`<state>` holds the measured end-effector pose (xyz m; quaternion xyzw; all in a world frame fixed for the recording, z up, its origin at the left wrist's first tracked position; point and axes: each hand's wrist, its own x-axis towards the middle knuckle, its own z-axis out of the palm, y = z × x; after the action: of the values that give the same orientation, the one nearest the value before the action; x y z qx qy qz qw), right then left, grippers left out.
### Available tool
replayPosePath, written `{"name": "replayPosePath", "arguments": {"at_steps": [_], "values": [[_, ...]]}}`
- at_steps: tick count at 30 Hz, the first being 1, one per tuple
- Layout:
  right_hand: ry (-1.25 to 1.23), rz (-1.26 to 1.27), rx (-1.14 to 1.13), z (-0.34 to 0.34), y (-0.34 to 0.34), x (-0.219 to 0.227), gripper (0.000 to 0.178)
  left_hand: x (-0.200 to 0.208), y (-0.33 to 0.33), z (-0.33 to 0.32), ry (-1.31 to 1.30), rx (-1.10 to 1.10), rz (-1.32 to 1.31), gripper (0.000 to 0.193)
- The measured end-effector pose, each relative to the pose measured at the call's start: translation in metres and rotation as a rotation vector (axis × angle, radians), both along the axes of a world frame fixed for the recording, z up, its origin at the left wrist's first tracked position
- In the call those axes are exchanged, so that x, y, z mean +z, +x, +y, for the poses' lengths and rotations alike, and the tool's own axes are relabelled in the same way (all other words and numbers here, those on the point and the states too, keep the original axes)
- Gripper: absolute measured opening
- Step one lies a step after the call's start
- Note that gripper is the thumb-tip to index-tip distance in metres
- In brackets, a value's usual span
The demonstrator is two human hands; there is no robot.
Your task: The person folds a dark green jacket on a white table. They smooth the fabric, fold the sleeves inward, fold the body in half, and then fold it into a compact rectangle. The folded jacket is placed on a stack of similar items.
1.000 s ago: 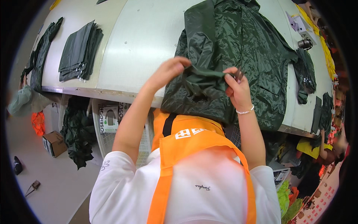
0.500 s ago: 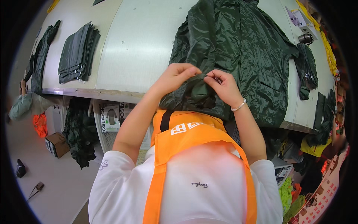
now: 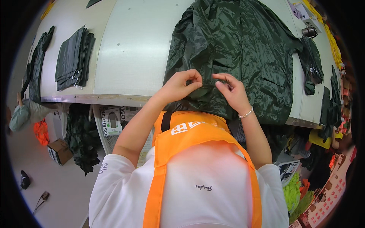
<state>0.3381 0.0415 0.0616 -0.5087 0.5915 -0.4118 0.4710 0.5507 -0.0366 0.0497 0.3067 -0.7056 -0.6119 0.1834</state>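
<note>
A dark green, shiny jacket (image 3: pixel 251 64) lies spread on the table, its lower part toward me. Over its near left part, my left hand (image 3: pixel 183 84) has thumb and fingertips curled together in a pinch. Whatever may be between them is too small to make out. My right hand (image 3: pixel 232 91), with a beaded bracelet at the wrist, is just to the right above the jacket. Its thumb and forefinger are apart and hold nothing. A small gap separates the two hands.
Folded dark green garments (image 3: pixel 74 59) form a stack on the table (image 3: pixel 129 64) at left. Another dark bundle (image 3: pixel 312 64) and a dark cylindrical object (image 3: pixel 310 32) are at right. Below the table edge stand a white crate (image 3: pixel 99 121) and a cardboard box (image 3: pixel 60 151). Another person's sleeve (image 3: pixel 21 116) shows far left.
My hands have moved apart, and the right one has let go of the gathered jacket cloth. That cloth has dropped flatter onto the table. The view has shifted slightly.
</note>
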Motion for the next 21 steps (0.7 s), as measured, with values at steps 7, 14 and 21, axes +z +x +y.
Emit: {"name": "replayPosePath", "arguments": {"at_steps": [7,14,21], "values": [[0.175,-0.266,0.056,-0.01,0.014,0.008,0.013,0.01,-0.002,0.0,0.238,0.14,0.24,0.016],[0.192,-0.299,0.034,-0.01,0.014,0.006,0.012,0.005,0.008,-0.004,0.389,0.113,0.377,0.024],[0.08,-0.251,0.04,-0.012,0.018,0.012,0.012,0.015,0.012,-0.005,0.416,0.099,0.422,0.035]]}}
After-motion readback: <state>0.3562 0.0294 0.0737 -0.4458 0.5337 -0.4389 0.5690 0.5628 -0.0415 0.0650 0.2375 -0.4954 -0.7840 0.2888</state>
